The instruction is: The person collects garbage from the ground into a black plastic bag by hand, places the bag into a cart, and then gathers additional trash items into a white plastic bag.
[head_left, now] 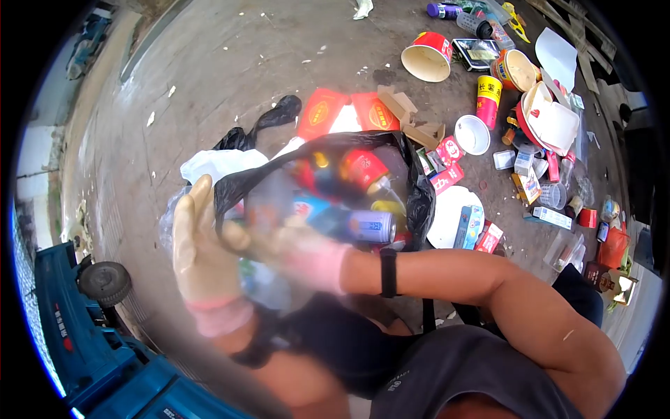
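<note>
Grip of the left hand [200, 241], in a cream glove with a pink cuff, is open: fingers upright, thumb apart, beside the rim of a black plastic bag [417, 185]. The right hand [289, 244], gloved alike, is motion-blurred over the bag's near side; whether it grasps anything, I cannot tell. The bag sits on the grey floor [209, 77] before the person, mouth wide, rim crumpled, holding a red container [364, 169] and a pale purple can [372, 227].
</note>
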A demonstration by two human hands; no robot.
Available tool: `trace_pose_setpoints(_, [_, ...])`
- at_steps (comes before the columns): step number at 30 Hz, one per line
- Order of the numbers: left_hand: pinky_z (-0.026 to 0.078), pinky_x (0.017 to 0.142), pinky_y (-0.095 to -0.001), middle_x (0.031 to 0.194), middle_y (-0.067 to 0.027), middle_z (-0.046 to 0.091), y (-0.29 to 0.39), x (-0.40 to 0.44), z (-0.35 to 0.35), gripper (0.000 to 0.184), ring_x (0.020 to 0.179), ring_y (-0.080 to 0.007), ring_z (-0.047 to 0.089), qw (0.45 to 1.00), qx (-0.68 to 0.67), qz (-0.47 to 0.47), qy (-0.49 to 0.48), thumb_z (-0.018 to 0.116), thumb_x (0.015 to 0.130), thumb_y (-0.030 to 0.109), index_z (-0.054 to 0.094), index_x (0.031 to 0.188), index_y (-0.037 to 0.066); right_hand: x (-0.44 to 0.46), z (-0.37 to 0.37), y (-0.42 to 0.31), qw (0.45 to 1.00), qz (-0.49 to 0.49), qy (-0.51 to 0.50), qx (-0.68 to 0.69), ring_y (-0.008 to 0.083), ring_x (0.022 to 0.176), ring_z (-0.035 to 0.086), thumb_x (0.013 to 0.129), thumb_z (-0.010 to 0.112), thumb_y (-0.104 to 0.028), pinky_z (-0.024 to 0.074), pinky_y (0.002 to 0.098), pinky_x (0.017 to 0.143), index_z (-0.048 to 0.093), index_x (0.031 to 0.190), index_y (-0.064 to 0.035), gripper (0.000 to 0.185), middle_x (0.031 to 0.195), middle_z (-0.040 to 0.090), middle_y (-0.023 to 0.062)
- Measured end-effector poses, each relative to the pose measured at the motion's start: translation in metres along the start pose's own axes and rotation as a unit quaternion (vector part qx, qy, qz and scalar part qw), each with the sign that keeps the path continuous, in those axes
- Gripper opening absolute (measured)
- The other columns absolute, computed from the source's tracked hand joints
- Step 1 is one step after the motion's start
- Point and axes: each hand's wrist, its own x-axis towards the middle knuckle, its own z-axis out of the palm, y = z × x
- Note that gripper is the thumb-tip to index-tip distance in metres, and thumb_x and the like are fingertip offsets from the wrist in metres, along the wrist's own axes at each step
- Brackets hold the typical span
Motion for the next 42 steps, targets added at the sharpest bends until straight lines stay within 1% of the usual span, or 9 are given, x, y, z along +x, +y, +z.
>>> trace_pose_setpoints(6, [0.046, 0.072, -0.0259, 0.159, -0.0178, 0.046, 0.025, 0.009, 0.012, 0.046, 0.099, -0.0189, 0.062, 0.983, -0.097, -0.144, 0.057, 0.048, 0.107, 0.033, 0.052, 0.149, 0.016, -0.016, -0.046, 0.016, 0.991, -0.077, 0.005, -0.113, 0.0277, 0.102, 0.072, 0.098, 0.055, -0.031, 0.0535, 0.0469, 0.08, 0.053, 0.145, -0.0093, 0.051, 0.151, 0.052, 0.0166])
trace_pose_setpoints(12, [0.043, 0.067, -0.0224, 0.161, -0.0154, 0.045, 0.016, 0.0, 0.005, 0.045, 0.098, -0.0167, 0.056, 0.996, -0.015, -0.043, 0.079, 0.047, 0.107, 0.03, 0.051, 0.151, 0.021, -0.14, -0.134, 0.161, 0.938, 0.212, 0.274, 0.023, 0.0376, 0.078, 0.071, 0.094, 0.062, -0.017, 0.0578, 0.0455, 0.072, 0.068, 0.111, -0.0023, 0.023, 0.088, 0.072, 0.0189])
trace_pose_setpoints(15, [0.042, 0.07, -0.0252, 0.159, -0.0198, 0.044, 0.021, 0.001, 0.004, 0.052, 0.135, -0.0295, 0.053, 0.993, -0.044, -0.078, 0.073, 0.043, 0.108, 0.034, 0.046, 0.153, 0.009, -0.228, -0.153, 0.243, 0.76, 0.609, 0.224, 0.031, 0.038, 0.096, 0.073, 0.097, 0.055, -0.027, 0.0558, 0.0451, 0.087, 0.073, 0.116, -0.0134, 0.029, 0.102, 0.073, 0.0233])
trace_pose_setpoints(21, [0.041, 0.07, -0.0229, 0.157, -0.0153, 0.049, 0.025, 0.013, 0.013, 0.06, 0.126, -0.0172, 0.057, 0.985, -0.027, -0.144, 0.095, 0.043, 0.107, 0.042, 0.048, 0.15, 0.001, -0.363, -0.126, 0.337, 0.582, 0.798, 0.152, 0.016, 0.0359, 0.122, 0.066, 0.096, 0.06, -0.038, 0.0498, 0.0433, 0.101, 0.061, 0.134, 0.0014, 0.055, 0.133, 0.068, 0.0206])
trace_pose_setpoints(29, [0.045, 0.072, -0.028, 0.16, -0.0205, 0.042, 0.022, 0.009, 0.018, 0.048, 0.136, -0.0313, 0.052, 0.989, -0.035, -0.095, 0.107, 0.046, 0.107, 0.029, 0.047, 0.152, 0.009, -0.381, -0.089, 0.402, 0.286, 0.672, 0.429, 0.532, 0.0421, 0.14, 0.048, 0.101, 0.06, -0.047, 0.0294, 0.0584, 0.119, 0.041, 0.149, -0.0038, 0.068, 0.154, 0.047, 0.0155])
trace_pose_setpoints(32, [0.045, 0.071, -0.0281, 0.158, -0.0219, 0.044, 0.023, 0.006, 0.026, 0.048, 0.132, -0.0308, 0.054, 0.992, -0.01, -0.076, 0.1, 0.046, 0.108, 0.029, 0.047, 0.151, 0.008, -0.389, -0.09, 0.431, 0.232, 0.685, 0.431, 0.54, 0.04, 0.121, 0.061, 0.1, 0.062, -0.046, 0.0469, 0.0522, 0.105, 0.052, 0.133, -0.0075, 0.051, 0.123, 0.059, 0.0132])
trace_pose_setpoints(34, [0.044, 0.068, -0.0283, 0.155, -0.0231, 0.047, 0.023, 0.007, 0.032, 0.047, 0.122, -0.0287, 0.058, 0.993, 0.0, -0.07, 0.099, 0.045, 0.108, 0.028, 0.048, 0.15, 0.007, -0.39, -0.09, 0.431, 0.26, 0.686, 0.408, 0.543, 0.0244, 0.082, 0.063, 0.101, 0.061, -0.043, 0.0517, 0.0433, 0.085, 0.058, 0.104, -0.0108, 0.032, 0.094, 0.064, 0.0061])
trace_pose_setpoints(37, [0.042, 0.065, -0.0297, 0.151, -0.0256, 0.051, 0.026, 0.012, 0.032, 0.047, 0.103, -0.0251, 0.059, 0.99, -0.064, -0.101, 0.08, 0.043, 0.11, 0.028, 0.051, 0.146, 0.0, -0.377, -0.097, 0.41, 0.336, 0.677, 0.372, 0.54, 0.0207, 0.071, 0.058, 0.103, 0.059, -0.042, 0.051, 0.0424, 0.08, 0.057, 0.095, -0.0144, 0.028, 0.079, 0.06, 0.001])
trace_pose_setpoints(42, [0.043, 0.067, -0.0276, 0.157, -0.0171, 0.049, 0.014, 0.012, 0.028, 0.041, 0.096, -0.0176, 0.057, 0.998, 0.008, -0.042, 0.05, 0.047, 0.108, 0.024, 0.052, 0.148, 0.019, -0.358, -0.128, 0.314, 0.429, 0.643, 0.199, 0.602, 0.011, 0.06, 0.05, 0.103, 0.059, -0.037, 0.0484, 0.0312, 0.064, 0.06, 0.097, -0.0161, 0.022, 0.075, 0.058, -0.0047])
